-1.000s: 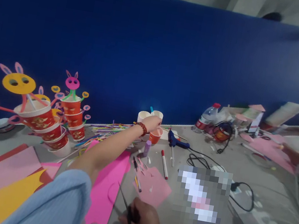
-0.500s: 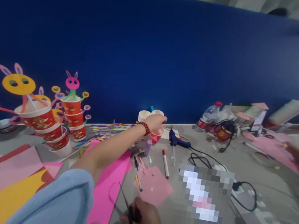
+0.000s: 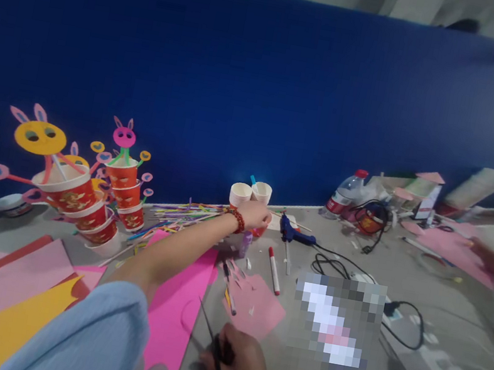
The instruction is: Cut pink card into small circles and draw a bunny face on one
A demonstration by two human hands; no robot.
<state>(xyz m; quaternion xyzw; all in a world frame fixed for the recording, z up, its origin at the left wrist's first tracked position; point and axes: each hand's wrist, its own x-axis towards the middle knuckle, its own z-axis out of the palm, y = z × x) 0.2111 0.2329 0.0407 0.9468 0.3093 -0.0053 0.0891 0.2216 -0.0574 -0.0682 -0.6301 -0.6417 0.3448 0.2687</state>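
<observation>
Toward the back of the table (image 3: 461, 299), my left hand (image 3: 255, 215) was over the red cup (image 3: 259, 232), which stood in front of the white cups (image 3: 240, 194) and just behind the purple glue stick (image 3: 244, 246). Its fingers were bent down at the rim; whether they gripped anything could not be determined. My right hand (image 3: 246, 367), nearer the front edge, was closed around the handles of the scissors (image 3: 214, 348), blades together, tips directed at the magenta sheet (image 3: 180, 307); contact with the paper could not be confirmed. Completed work: two figures of stacked cups, the larger (image 3: 67, 188) and the smaller (image 3: 125, 186), stood at the left with heads and arms attached. Partial work: curved cuts marked the near edge of the magenta sheet and one end of the yellow sheet (image 3: 4, 314). Outstanding, in my judgement: most of both sheets was uncut, and the red cup was not joined to any figure.
</observation>
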